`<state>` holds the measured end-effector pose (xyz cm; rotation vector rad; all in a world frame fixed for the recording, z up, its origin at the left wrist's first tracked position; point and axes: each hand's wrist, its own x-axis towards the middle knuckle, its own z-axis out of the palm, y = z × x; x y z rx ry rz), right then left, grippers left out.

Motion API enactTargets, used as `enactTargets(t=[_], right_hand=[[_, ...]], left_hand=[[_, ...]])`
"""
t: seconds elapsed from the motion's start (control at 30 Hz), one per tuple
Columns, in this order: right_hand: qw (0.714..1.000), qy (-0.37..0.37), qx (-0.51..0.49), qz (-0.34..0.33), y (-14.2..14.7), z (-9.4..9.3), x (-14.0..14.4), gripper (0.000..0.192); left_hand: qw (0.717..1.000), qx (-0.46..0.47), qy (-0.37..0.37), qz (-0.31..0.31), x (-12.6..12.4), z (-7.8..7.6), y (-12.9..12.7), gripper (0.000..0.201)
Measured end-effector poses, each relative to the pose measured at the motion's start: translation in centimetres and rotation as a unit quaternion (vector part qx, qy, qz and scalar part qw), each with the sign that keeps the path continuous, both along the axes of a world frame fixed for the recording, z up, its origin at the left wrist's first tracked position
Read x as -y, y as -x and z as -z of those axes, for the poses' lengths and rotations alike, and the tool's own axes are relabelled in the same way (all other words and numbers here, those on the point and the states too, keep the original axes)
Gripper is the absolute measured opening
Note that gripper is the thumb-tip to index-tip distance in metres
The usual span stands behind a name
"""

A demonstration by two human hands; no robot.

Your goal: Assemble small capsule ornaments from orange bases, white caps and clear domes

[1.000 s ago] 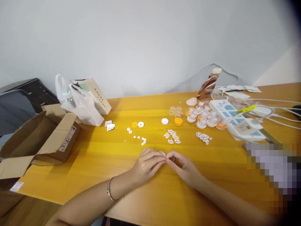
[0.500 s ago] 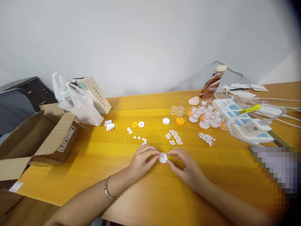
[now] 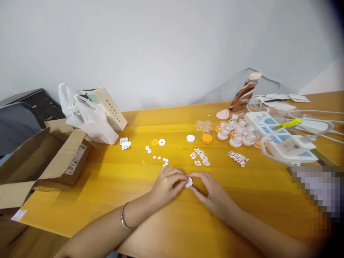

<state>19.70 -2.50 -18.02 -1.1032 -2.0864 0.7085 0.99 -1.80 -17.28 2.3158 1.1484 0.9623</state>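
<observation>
Between both hands is a small white round plastic disc (image 3: 189, 182), partly covered by fingertips. My left hand (image 3: 170, 184) pinches its left edge with thumb and fingers. From the right, my right hand (image 3: 211, 193) grips the other edge between thumb and index finger. Just beyond the left hand lie several tiny white round pieces (image 3: 165, 161). Farther off are a yellow ring (image 3: 154, 142) and a white ring (image 3: 161, 142). Past the disc sit flat white wheel-patterned pieces (image 3: 200, 156), white discs (image 3: 190, 138) and orange discs (image 3: 206, 139).
Clear-topped round assemblies (image 3: 236, 132) cluster at right beside a white power strip (image 3: 279, 134) with cables. A brown drink bottle (image 3: 244, 94) stands behind them. At left are an open cardboard box (image 3: 61, 161), a white plastic bag (image 3: 94, 123) and crumpled foil pieces (image 3: 125, 144).
The disc has turned in my fingers and its face looks smoother and more covered. Both hands have drawn slightly closer together around it; the left shifted a little right.
</observation>
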Motion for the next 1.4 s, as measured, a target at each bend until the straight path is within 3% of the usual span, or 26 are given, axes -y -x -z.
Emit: enactTargets(t=[0.53,0.83,1.4], right_hand=[[1.0,0.002,-0.005,-0.006,0.0,0.0,-0.1,0.021],[0.999,-0.003,-0.026,-0.044,-0.8,0.6,-0.8,0.017],[0.996,-0.081,-0.001,-0.031,-0.9,1.4,-0.9,0.019]], left_hand=[[1.0,-0.003,0.01,0.001,0.1,-0.1,0.2,0.016],[0.998,-0.037,-0.048,0.029,0.1,0.4,1.1,0.018],[0.988,-0.09,-0.115,0.041,0.3,0.6,1.3,0.024]])
